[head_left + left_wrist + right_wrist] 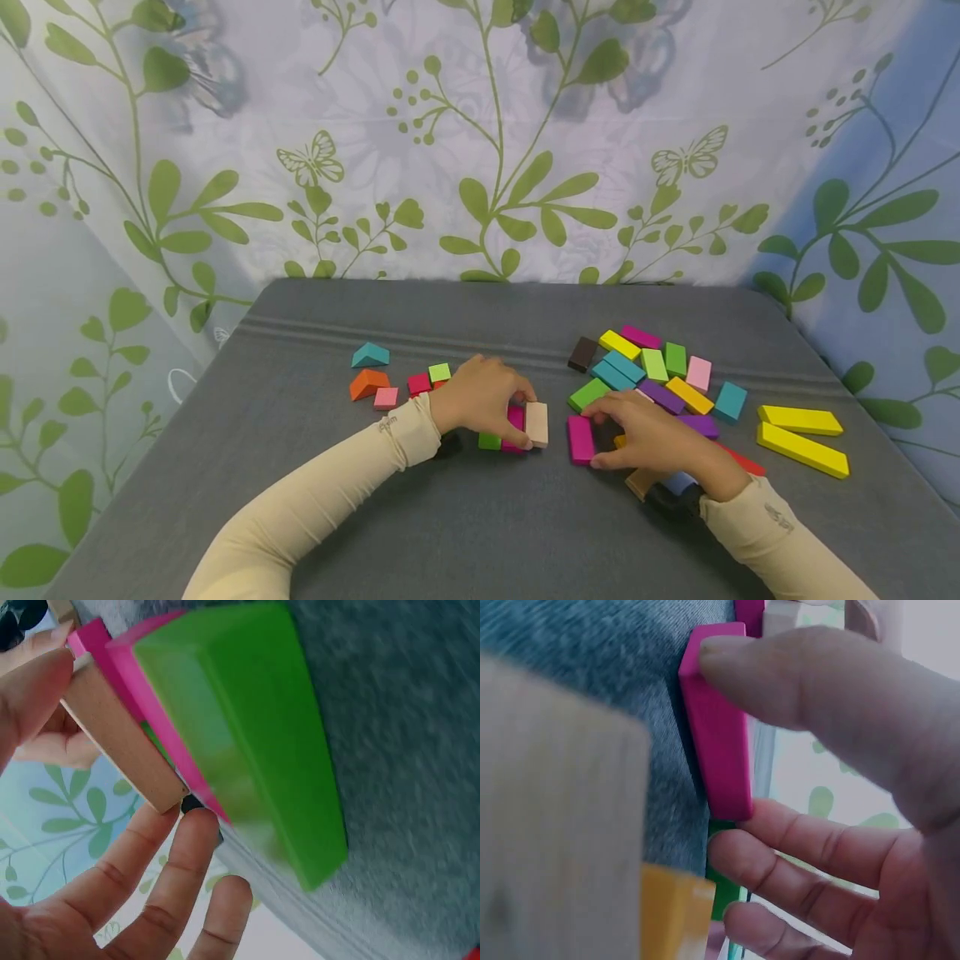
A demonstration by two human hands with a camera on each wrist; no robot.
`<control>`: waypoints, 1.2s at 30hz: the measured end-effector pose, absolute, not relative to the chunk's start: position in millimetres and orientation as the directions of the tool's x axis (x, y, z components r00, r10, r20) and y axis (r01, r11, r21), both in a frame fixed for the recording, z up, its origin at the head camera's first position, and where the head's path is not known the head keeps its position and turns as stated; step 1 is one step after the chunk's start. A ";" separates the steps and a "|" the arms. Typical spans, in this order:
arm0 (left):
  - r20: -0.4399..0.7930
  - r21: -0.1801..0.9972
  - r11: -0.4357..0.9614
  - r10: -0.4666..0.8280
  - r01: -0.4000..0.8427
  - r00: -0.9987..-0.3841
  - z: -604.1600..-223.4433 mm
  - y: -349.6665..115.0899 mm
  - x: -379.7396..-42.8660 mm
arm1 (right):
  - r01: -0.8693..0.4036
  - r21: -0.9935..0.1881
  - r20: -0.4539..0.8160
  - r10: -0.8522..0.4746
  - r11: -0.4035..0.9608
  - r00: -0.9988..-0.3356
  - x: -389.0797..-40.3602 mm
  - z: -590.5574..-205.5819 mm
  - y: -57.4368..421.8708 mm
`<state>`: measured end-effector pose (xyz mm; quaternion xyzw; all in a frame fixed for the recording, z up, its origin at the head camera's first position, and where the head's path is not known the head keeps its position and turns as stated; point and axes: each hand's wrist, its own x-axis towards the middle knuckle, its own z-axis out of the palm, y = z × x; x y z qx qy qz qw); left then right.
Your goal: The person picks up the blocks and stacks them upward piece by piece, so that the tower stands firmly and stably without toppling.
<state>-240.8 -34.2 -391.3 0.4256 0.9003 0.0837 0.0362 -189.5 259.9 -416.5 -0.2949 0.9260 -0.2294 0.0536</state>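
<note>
My left hand (480, 398) pinches a plain wooden block (536, 425) end to end between thumb and index finger. Right beside that block stand a magenta block (514, 417) and a green block (490, 442), set side by side; the green one (262, 727) is large in the left wrist view. With thumb and index finger, my right hand (656, 433) grips the two ends of another magenta block (581, 440), low over the grey table (450, 533). A gap separates this magenta block from the wooden one. In the right wrist view, the thumb covers part of its upper end (724, 750).
Around and beyond my right hand lies a loose group of coloured blocks, including a dark brown block (582, 354). Two long yellow blocks (802, 450) lie farther right. To the left are a teal triangle (371, 356), an orange arch (369, 384) and several small cubes.
</note>
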 end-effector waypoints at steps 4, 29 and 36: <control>-0.028 0.138 0.641 0.765 0.755 -0.644 -392.7 -29.0 -237.7 | -0.558 -0.442 0.084 -0.587 0.702 -0.805 -200.7 -437.4 265.8; -0.039 0.097 0.667 0.744 0.738 -0.667 -395.3 -25.6 -231.0 | -0.598 -0.451 0.090 -0.633 0.662 -0.769 -201.8 -422.4 235.6; -0.023 0.101 0.664 0.746 0.741 -0.665 -398.7 -25.9 -230.7 | -0.532 -0.462 0.024 -0.590 0.709 -0.807 -196.5 -407.9 223.6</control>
